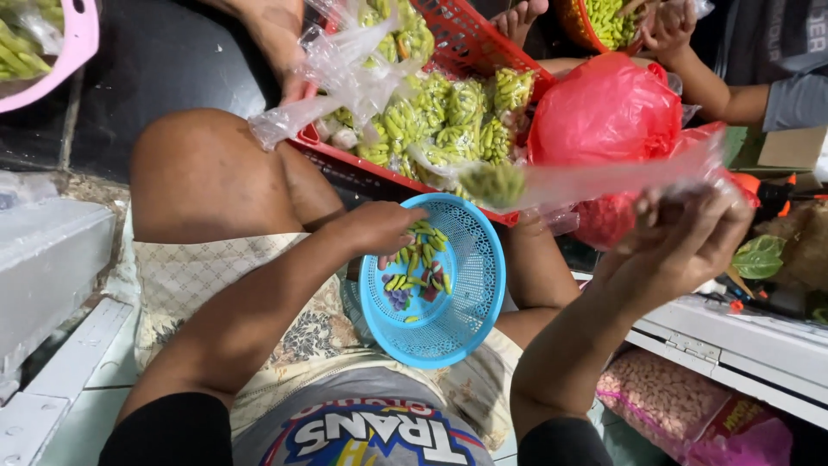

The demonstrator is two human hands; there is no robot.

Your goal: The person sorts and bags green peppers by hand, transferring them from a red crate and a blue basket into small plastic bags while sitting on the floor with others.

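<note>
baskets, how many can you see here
4: blue basket on the lap under the left hand, red basket ahead, orange basket top right, pink basket top left. Others may be out of view.

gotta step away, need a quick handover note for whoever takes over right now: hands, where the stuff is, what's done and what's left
Left hand: reaching into the blue basket on the lap, fingers on the small green pieces inside.
Right hand: raised, pinching the mouth of a clear plastic bag; a clump of green pieces sits at its far end.
Done: many filled bags lie in the red basket ahead.
Left: a few green pieces, plus some red and purple ones, remain in the blue basket; the held bag is unsealed.
Another person's hands work beyond the red plastic bag.
</note>
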